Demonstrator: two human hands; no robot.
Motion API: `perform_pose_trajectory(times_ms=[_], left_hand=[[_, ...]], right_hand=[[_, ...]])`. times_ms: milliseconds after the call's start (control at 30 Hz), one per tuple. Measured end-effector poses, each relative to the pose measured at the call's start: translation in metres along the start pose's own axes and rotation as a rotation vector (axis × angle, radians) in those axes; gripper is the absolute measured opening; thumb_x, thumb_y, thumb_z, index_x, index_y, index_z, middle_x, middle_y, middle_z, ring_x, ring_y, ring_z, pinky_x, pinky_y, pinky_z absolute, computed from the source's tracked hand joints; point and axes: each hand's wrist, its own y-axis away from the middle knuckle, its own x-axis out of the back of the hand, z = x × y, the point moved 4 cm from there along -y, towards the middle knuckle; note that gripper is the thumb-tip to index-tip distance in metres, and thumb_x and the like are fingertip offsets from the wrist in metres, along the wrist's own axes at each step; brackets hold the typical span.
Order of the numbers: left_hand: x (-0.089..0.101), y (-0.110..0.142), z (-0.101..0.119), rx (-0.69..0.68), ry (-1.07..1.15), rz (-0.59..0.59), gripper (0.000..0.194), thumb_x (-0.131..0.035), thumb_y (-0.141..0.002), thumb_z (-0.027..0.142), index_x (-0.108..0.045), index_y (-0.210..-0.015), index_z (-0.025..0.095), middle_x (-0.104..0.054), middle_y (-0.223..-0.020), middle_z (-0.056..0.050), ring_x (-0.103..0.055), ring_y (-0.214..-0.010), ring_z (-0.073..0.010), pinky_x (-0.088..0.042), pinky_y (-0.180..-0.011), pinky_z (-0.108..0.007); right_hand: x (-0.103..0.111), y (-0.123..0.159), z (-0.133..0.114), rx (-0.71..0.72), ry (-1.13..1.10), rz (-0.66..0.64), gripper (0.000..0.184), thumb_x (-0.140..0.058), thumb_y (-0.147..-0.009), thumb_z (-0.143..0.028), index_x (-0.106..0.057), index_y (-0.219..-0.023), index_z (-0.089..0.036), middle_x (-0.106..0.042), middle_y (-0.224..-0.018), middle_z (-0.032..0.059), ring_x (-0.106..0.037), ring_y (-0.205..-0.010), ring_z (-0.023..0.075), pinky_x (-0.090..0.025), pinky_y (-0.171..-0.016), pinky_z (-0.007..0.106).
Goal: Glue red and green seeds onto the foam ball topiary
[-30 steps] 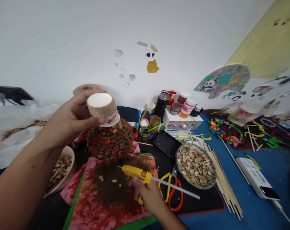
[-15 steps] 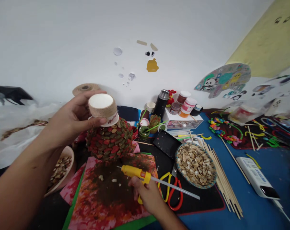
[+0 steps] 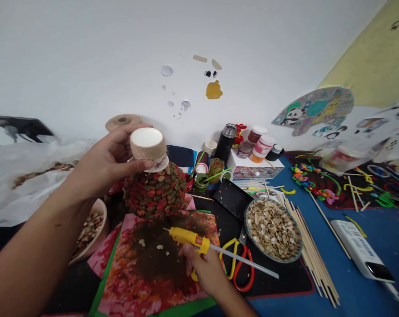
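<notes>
My left hand (image 3: 115,160) is closed around a paper cup (image 3: 149,152) wrapped in twine, its white inside facing up. Right beneath the cup stands a rounded piece covered in red and green shell-like bits (image 3: 156,191); whether the two are joined I cannot tell. My right hand (image 3: 202,266) grips a yellow hot glue gun (image 3: 188,237), its nozzle pointing left and a long glue stick poking out the back. Under the gun lies a paint-stained sheet (image 3: 126,273) with a few pale bits on it.
Scissors (image 3: 243,268) lie right of the glue gun. Beyond them is a bowl of shells (image 3: 273,229) and a bundle of wooden sticks (image 3: 313,255). A pink tub (image 3: 102,229) sits behind my left forearm. Paint jars (image 3: 201,181) and a black flask (image 3: 226,143) stand at the back.
The whole view has shifted slightly, so most things appear a little further right. Both hands keep hold of the cup and the glue gun.
</notes>
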Motion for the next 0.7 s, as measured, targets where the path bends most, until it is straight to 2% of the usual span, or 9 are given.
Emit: perform_pose_trajectory(times_ms=[167,267,533,700], left_hand=[[0.001,0.0004,-0.0034,0.042,0.038,0.018,0.07,-0.107,-0.069,0.027,-0.082,-0.133,0.036,-0.076,-0.143,-0.006,-0.078,-0.128,-0.0401,-0.062,-0.11,-0.055],[0.0003,0.001,-0.0032,0.048,0.043,0.029,0.066,-0.106,-0.071,0.027,-0.082,-0.132,0.033,-0.079,-0.137,-0.007,-0.078,-0.125,-0.0383,-0.062,-0.108,-0.053],[-0.0039,0.0017,-0.0029,0.08,0.072,0.011,0.069,-0.105,-0.071,0.029,-0.08,-0.136,0.033,-0.084,-0.133,-0.008,-0.079,-0.124,-0.0389,-0.063,-0.108,-0.053],[-0.0068,0.0015,-0.0017,0.067,0.107,0.047,0.072,-0.105,-0.067,0.025,-0.082,-0.135,0.033,-0.084,-0.131,-0.006,-0.08,-0.119,-0.0348,-0.064,-0.107,-0.05]], right_hand=[[-0.0001,0.0012,-0.0016,-0.013,0.01,0.0,0.092,-0.061,-0.085,-0.111,-0.082,-0.091,-0.022,-0.054,-0.056,-0.0025,-0.052,-0.05,0.0157,-0.04,-0.049,0.026],[0.0,0.0014,-0.0013,-0.016,0.012,-0.001,0.093,-0.061,-0.084,-0.112,-0.082,-0.093,-0.022,-0.054,-0.057,-0.0029,-0.052,-0.051,0.0157,-0.041,-0.05,0.026],[0.0006,0.0008,-0.0002,-0.002,0.023,-0.023,0.093,-0.061,-0.087,-0.109,-0.084,-0.105,-0.02,-0.054,-0.06,-0.0035,-0.052,-0.052,0.0146,-0.04,-0.05,0.024],[0.0009,0.0005,0.0067,-0.012,0.049,-0.018,0.093,-0.06,-0.088,-0.109,-0.082,-0.099,-0.019,-0.056,-0.058,-0.0028,-0.053,-0.052,0.0149,-0.039,-0.051,0.024]])
